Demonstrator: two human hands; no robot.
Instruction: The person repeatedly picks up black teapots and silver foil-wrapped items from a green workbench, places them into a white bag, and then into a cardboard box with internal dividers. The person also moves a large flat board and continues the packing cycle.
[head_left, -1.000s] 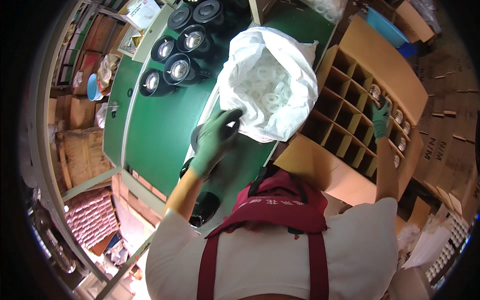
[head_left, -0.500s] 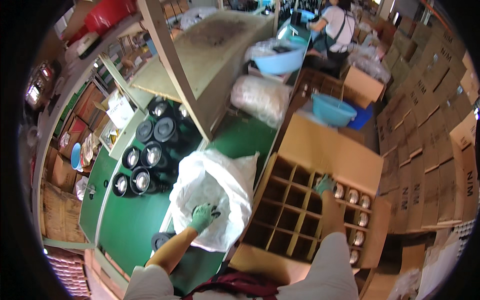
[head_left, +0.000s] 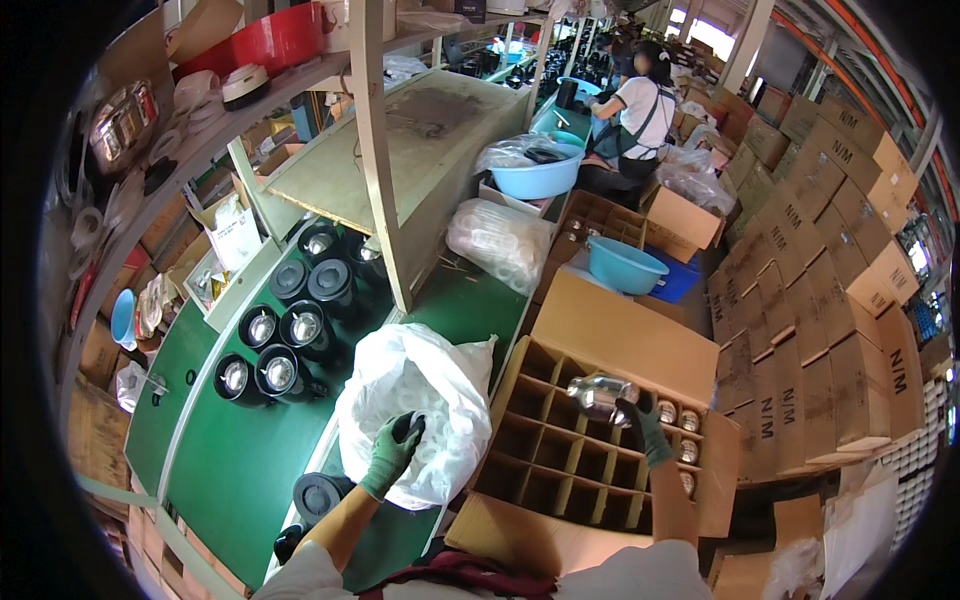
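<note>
My right hand [head_left: 650,432], in a green glove with dark fingertips, grips a silvery mirrored flask liner [head_left: 603,397]. The liner lies sideways in the air above a cardboard carton [head_left: 625,325] with divided compartments. More silver liners [head_left: 689,420] stand in the carton's right-hand compartments, while many cells to the left look dark and vacant. Over on the left, my left hand [head_left: 392,452] reaches into the mouth of a white plastic bag [head_left: 465,375] full of translucent plastic pieces [head_left: 425,385]. Its fingers are curled together at these pieces; what they hold is too small to make out.
Several black flask bodies [head_left: 308,330] with silver insides stand on the green bench [head_left: 235,450]. A black lidded one [head_left: 320,495] is near my left forearm. Stacked cartons [head_left: 800,350] line the right side. Farther off, a person [head_left: 645,115] works beside blue basins [head_left: 540,177].
My right hand has come up out of the carton with a silver liner. My left hand stays in the bag, its fingers now curled among the plastic pieces. The view has shifted.
</note>
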